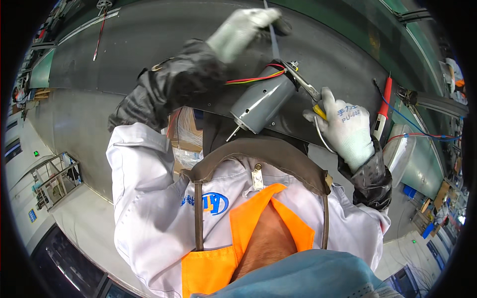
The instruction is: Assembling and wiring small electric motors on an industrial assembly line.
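A grey cylindrical motor [266,102] lies on the dark bench in front of me, its thin shaft pointing toward my body. Red and yellow wires [258,78] run from its far end to the left. My left hand [241,32], in a white glove with dark fingertips, is closed on a thin pale-grey strip [274,42] that reaches down to the motor's far end. My gloved right hand [345,126] grips pliers [305,85] with a yellow handle, their jaws at that same end beside the strip. A thin pale curved piece [322,135] hangs below the right hand; its kind is unclear.
To the right lies a red-and-white handled tool [384,107], with blue and red wires [422,133] beyond it. At the upper left, a small part with a red lead [100,37] rests on the bench. Under the bench edge sits a cardboard box with clear plastic [188,144].
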The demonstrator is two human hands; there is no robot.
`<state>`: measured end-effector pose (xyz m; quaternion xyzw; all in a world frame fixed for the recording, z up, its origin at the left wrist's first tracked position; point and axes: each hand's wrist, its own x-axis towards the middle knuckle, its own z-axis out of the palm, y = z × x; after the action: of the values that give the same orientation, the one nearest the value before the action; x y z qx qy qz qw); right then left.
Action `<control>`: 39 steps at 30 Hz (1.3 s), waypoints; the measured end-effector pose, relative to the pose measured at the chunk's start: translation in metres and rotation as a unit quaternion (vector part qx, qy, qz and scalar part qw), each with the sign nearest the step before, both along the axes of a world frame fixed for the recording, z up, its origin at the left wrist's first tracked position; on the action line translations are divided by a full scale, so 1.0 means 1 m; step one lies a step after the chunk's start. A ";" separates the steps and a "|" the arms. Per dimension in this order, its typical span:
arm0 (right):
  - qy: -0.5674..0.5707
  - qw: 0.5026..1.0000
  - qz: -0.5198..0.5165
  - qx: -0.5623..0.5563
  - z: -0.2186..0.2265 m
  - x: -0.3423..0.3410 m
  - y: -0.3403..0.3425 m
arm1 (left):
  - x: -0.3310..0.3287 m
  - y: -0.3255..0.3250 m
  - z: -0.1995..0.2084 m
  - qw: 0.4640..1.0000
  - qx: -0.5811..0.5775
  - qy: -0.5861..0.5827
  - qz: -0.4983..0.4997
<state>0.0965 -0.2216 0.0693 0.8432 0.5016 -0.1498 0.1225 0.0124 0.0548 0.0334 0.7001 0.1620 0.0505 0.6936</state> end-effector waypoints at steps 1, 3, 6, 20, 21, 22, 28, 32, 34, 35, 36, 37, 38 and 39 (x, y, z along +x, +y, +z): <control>0.014 0.999 0.003 0.030 -0.007 0.005 -0.010 | -0.010 0.011 0.007 0.997 0.077 -0.003 0.001; 0.032 0.997 0.011 0.067 -0.018 0.016 -0.020 | -0.045 0.046 0.013 0.974 -0.010 -0.085 -0.209; -0.063 0.987 -0.056 0.136 -0.032 0.029 -0.028 | -0.084 0.071 0.030 0.869 0.012 -0.186 -0.459; 0.567 0.719 -0.306 0.261 -0.105 0.050 0.069 | -0.012 -0.056 -0.107 0.823 0.485 -0.194 0.224; 0.536 0.721 -0.300 0.321 -0.096 0.069 0.074 | 0.015 -0.052 -0.095 0.850 0.450 -0.149 0.230; 0.547 0.631 -0.338 0.433 -0.092 0.071 0.093 | 0.055 -0.025 -0.086 0.864 0.429 -0.108 0.241; 0.545 0.618 -0.229 0.519 -0.051 0.082 0.019 | 0.078 0.056 -0.059 0.997 -0.049 0.028 0.043; 0.418 0.572 -0.441 0.550 -0.043 0.067 -0.094 | -0.006 0.013 -0.051 0.989 -0.102 0.005 0.106; 0.464 0.316 -0.407 0.721 -0.084 0.086 -0.161 | -0.036 -0.004 -0.055 0.986 -0.110 0.018 0.122; 0.394 0.311 -0.415 0.759 -0.091 0.093 -0.182 | -0.044 -0.014 -0.059 0.985 -0.140 0.025 0.100; 0.339 0.307 -0.414 0.787 -0.079 0.104 -0.176 | -0.058 -0.023 -0.057 0.981 -0.165 0.031 0.098; 0.341 0.306 -0.420 0.783 -0.081 0.114 -0.174 | -0.052 -0.029 -0.053 0.980 -0.165 0.039 0.100; 0.396 0.360 -0.387 0.751 -0.080 0.122 -0.170 | -0.049 -0.036 -0.044 0.977 -0.198 0.039 0.064; 0.447 0.410 -0.352 0.713 -0.079 0.130 -0.165 | -0.046 -0.044 -0.039 0.972 -0.230 0.039 0.026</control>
<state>0.2269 -0.3869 -0.0096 0.5427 0.0705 -0.1239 -0.8277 -0.0339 0.0111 -0.0055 0.5184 0.2144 0.0021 0.8278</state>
